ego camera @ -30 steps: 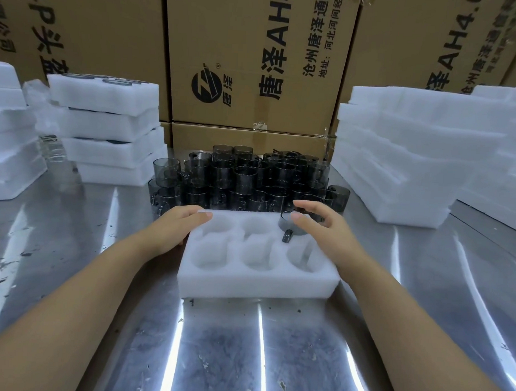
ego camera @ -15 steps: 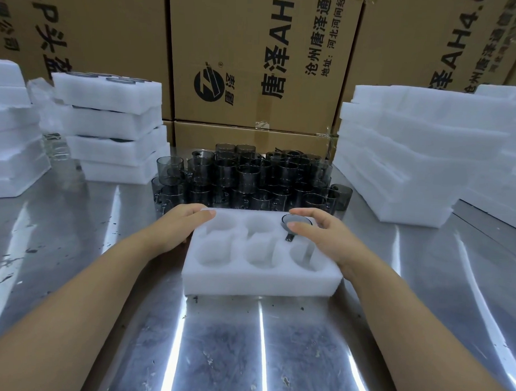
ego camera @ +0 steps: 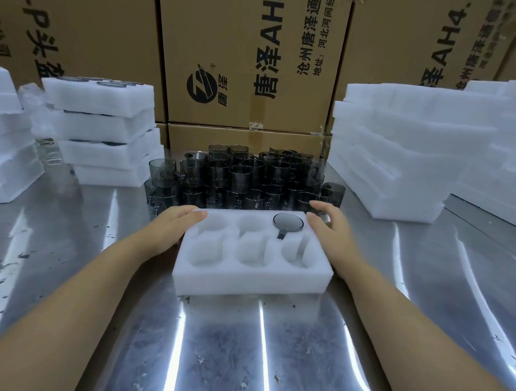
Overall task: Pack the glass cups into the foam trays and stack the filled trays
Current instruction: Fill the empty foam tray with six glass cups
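Observation:
A white foam tray [ego camera: 249, 280] with six pockets lies on the steel table in front of me. One smoky glass cup [ego camera: 288, 222] sits in its far right pocket, handle toward me; the other pockets hold nothing. My left hand [ego camera: 174, 226] rests on the tray's far left corner with fingers straight. My right hand [ego camera: 330, 227] hovers at the tray's far right corner, fingers relaxed, holding nothing. Behind the tray stands a dense cluster of several dark glass cups [ego camera: 240, 177].
A stack of filled foam trays [ego camera: 107, 131] stands at the back left, more foam [ego camera: 7, 145] at the far left edge. Stacks of foam trays [ego camera: 404, 147] fill the right side. Cardboard boxes [ego camera: 249, 63] wall off the back. Bare steel table [ego camera: 245, 350] lies near me.
My right hand has set the cup down into the far right pocket, let go of it and drawn away to the right. My left hand has stayed on the tray.

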